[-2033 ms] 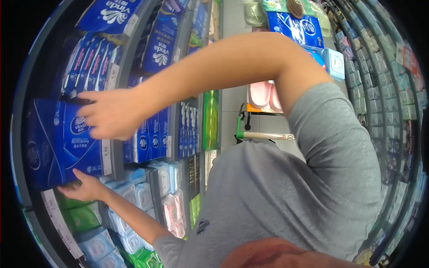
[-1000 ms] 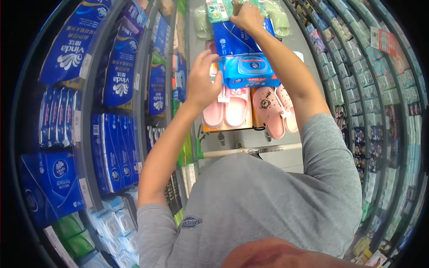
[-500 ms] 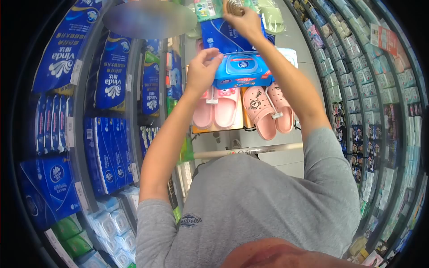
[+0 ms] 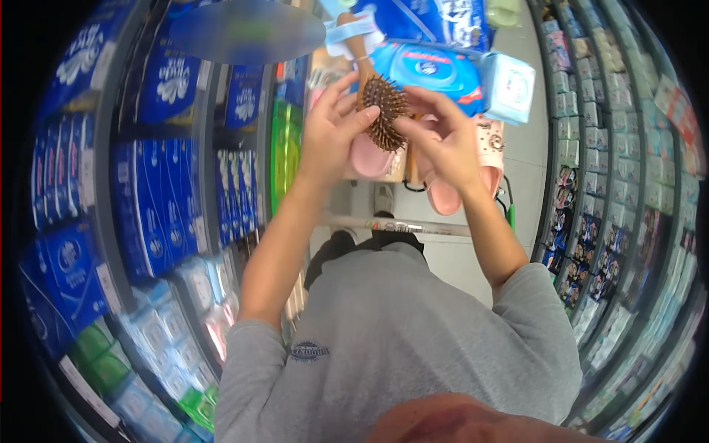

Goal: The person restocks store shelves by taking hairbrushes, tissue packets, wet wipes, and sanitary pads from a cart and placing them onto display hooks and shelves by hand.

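Observation:
A wooden hairbrush (image 4: pixel 385 111) with a round bristled head is upright in front of me, bristles facing me, its handle pointing away with a pale tag around it. My left hand (image 4: pixel 334 127) grips its left side, thumb on the edge of the bristles. On the right side my right hand (image 4: pixel 444 139) has thumb and fingers around the brush head's edge. Behind the brush lie a blue pack of wipes (image 4: pixel 436 72), a dark blue Vinda pack (image 4: pixel 421 21) and a light blue and white pack (image 4: pixel 509 87).
Pink slippers (image 4: pixel 371 159) and pink clogs (image 4: pixel 444 196) lie on the cart, whose handle bar (image 4: pixel 406 225) crosses before my body. Shelves of blue tissue packs (image 4: pixel 155 207) stand on the left. Shelves of small packaged goods (image 4: pixel 598 184) line the right.
The hairbrush has come off the pile toward me, held up between both hands. My left hand has moved from beside the blue wipes onto it. The view has shifted.

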{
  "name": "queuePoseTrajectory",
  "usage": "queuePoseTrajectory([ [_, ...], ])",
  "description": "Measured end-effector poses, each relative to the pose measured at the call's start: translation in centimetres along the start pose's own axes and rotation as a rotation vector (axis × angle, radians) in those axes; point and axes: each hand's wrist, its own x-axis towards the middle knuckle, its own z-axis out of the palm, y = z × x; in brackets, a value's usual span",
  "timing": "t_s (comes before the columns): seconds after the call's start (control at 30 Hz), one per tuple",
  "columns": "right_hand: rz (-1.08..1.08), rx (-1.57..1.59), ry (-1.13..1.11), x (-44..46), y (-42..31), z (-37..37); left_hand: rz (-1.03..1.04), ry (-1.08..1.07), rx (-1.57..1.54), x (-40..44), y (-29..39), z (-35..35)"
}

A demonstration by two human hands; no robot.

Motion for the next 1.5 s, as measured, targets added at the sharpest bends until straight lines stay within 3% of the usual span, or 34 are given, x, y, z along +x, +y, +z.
queuePoseTrajectory([
  [0.07, 0.126, 0.141, -0.001, 0.6, 0.3, -0.1, -0.032, -0.008, -0.127, -1.6, 0.2, -1.4],
  [0.1, 0.126, 0.064, 0.024, 0.9, -0.2, 0.5, -0.024, 0.025, -0.131, -2.5, 0.2, -2.1],
  [0.2, 0.215, 0.271, -0.004, 1.8, -0.8, 2.6, -0.059, 0.011, 0.003, -6.0, 0.9, -3.4],
  [0.4, 0.252, 0.253, -0.3, 1.1, -1.6, 8.3, -0.015, 0.039, -0.04, -14.5, 0.9, -4.5],
  [0.6, 0.342, 0.249, -0.573, -3.2, -1.3, 14.1, 0.027, 0.268, -0.121, -25.2, -0.3, -4.7],
  [0.7, 0.299, 0.173, -0.715, -0.3, -1.9, 16.5, 0.186, 0.369, -0.015, -24.7, -1.0, -5.9],
  [0.77, 0.292, 0.174, -0.83, 0.0, -3.3, 19.2, 0.268, 0.438, -0.15, -25.4, -1.4, -6.8],
  [0.9, 0.39, 0.229, -1.063, 1.4, -3.3, 23.5, 0.312, 0.607, -0.118, -27.0, -0.4, -6.4],
  [1.07, 0.465, 0.295, -1.394, 3.1, -2.2, 33.1, 0.373, 1.005, -0.098, -30.3, 3.6, -4.8],
  [1.23, 0.615, 0.34, -1.804, -12.4, -6.6, 40.3, 0.582, 1.413, -0.135, -42.0, 1.8, 1.9],
  [1.5, 0.689, 0.456, -2.053, -28.8, -11.4, 44.5, 0.88, 1.656, -0.198, -50.5, -0.4, 6.0],
])
